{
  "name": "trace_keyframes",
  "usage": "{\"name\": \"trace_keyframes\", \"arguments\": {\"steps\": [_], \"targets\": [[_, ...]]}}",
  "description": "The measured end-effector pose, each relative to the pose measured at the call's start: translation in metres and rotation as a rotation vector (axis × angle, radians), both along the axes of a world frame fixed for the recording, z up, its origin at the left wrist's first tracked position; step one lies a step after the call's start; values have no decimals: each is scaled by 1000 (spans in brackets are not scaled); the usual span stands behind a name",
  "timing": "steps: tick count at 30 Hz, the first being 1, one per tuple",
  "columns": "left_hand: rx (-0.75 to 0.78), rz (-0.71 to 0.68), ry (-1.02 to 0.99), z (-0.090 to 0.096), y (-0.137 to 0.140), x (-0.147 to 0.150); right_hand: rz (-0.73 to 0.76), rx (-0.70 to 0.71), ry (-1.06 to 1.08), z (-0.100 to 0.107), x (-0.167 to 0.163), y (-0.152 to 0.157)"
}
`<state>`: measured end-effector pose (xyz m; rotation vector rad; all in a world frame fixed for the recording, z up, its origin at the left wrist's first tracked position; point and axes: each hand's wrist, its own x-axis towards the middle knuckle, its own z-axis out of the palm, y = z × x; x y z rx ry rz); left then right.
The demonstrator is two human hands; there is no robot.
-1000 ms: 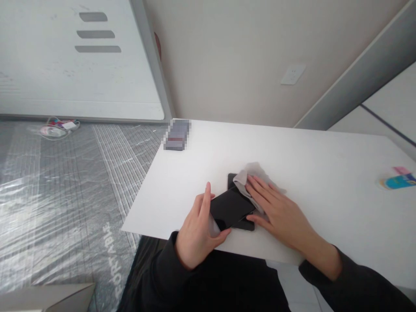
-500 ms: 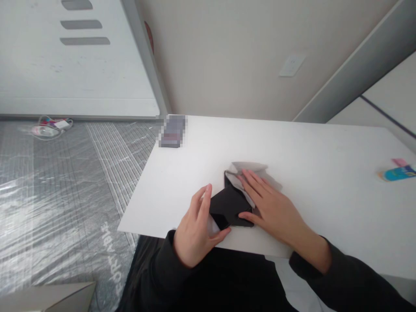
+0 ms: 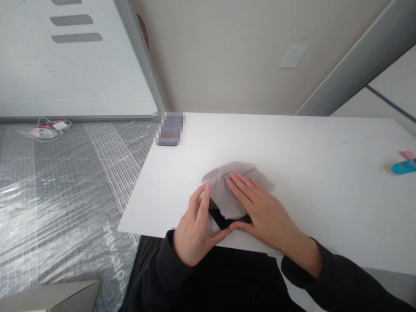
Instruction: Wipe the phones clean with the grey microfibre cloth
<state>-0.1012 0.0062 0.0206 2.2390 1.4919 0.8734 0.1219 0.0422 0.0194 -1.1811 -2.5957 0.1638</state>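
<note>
Head view, wall: pale, at 12 o'clock (image 3: 221, 56), with a white socket (image 3: 293, 56) at 1.
White panel (image 3: 97, 69): at 10 o'clock, three grey slots in it.
Floor (image 3: 71, 186): grey, under glossy plastic, at 9 o'clock; a small cable bundle (image 3: 50, 130) lies near the panel's foot.
Surface (image 3: 312, 173): white, filling the middle and right; a blurred dark item (image 3: 170, 130) on its corner at 10 o'clock, a blue-labelled container (image 3: 403, 167) out at 3.
Cloth (image 3: 221, 195): grey, rumpled, at the clock's centre, draped over most of the phone.
Phone (image 3: 217, 214): black, its uncovered end showing at 7 o'clock.
Left hand (image 3: 195, 227): at 8 o'clock, pinching that end between thumb and fingers.
Right hand (image 3: 263, 212): at 4 o'clock, fingers together and flat on the cloth, thumb spread towards the left thumb.
</note>
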Motion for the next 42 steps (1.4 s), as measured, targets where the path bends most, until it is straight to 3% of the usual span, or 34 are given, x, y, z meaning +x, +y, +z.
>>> {"name": "trace_keyframes", "arguments": {"steps": [4,6,9,12,18,20,23,26,28,31,33,35,39,42], "targets": [[-26,23,-17,0,0,2,-178,96,-60,-5,12,5],[-13,15,-17,0,-1,1,-123,100,-50,-4,0,-7],[6,14,4,0,0,0,90,34,-19,1,-21,-27],[2,11,18,0,0,-1,186,-38,-4,4,-23,-26],[2,3,-14,-2,-1,1,-106,69,-45,0,-1,5],[7,4,-9,-2,-1,1,-41,59,-33,1,-9,-1],[-1,9,13,-1,0,-1,171,-10,-7,4,-23,-21],[-11,-2,29,1,0,-2,302,-52,4,6,-14,-28],[-10,-8,29,1,1,-1,251,-34,9,4,7,-19],[-11,-1,27,0,1,0,28,32,-28,0,40,4],[-14,7,30,-1,2,0,-65,59,-61,-2,45,11],[-15,12,31,-1,3,1,-43,49,-57,-1,32,6],[-21,12,31,1,2,0,188,-71,30,6,-16,-24],[-30,7,46,1,1,-1,241,-137,48,10,-24,-26]]}}
